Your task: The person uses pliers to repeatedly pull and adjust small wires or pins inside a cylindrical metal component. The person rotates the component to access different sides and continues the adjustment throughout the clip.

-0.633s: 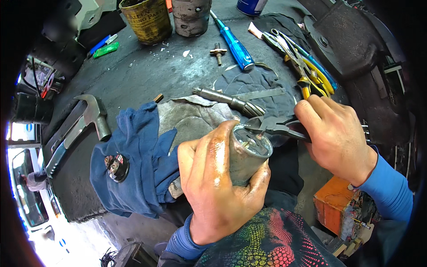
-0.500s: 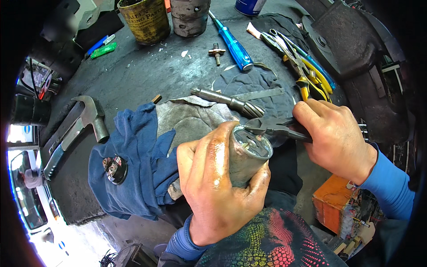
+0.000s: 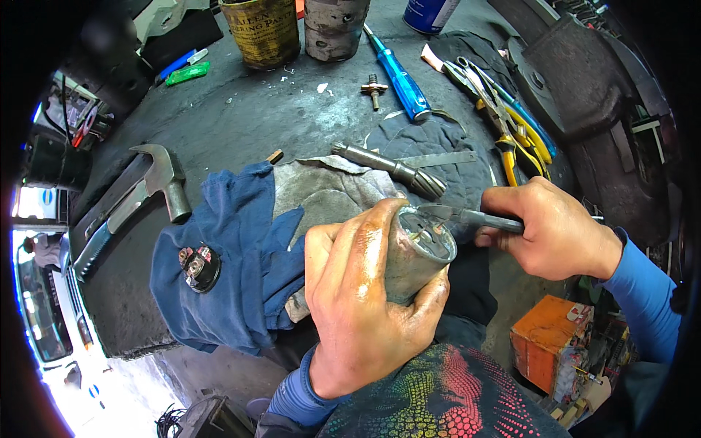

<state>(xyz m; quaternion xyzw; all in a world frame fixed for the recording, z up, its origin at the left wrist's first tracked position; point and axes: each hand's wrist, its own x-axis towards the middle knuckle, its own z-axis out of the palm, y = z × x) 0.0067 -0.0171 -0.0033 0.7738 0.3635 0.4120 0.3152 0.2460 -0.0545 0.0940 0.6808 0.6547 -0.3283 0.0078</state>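
My left hand is wrapped round a grey metal cylinder, its recessed top tilted up toward the right. The fingers look greasy. In my right hand are dark pliers, whose jaws reach the cylinder's upper rim. Whether the jaw tips grip anything inside the rim I cannot tell. To the left, a small round black cap with metal terminals lies on a blue cloth. Just beyond my hands a fluted steel cutter rests partly on a grey rag.
A claw hammer lies at the left of the dark bench. Farther back are a blue screwdriver, a small threaded metal part, a yellow tin and a stained grey cup. Yellow-handled pliers lie at the right.
The pliers have rolled in my right hand and now show more edge-on, their jaws still at the cylinder's rim. The whole view has shifted slightly, while my left hand keeps its hold.
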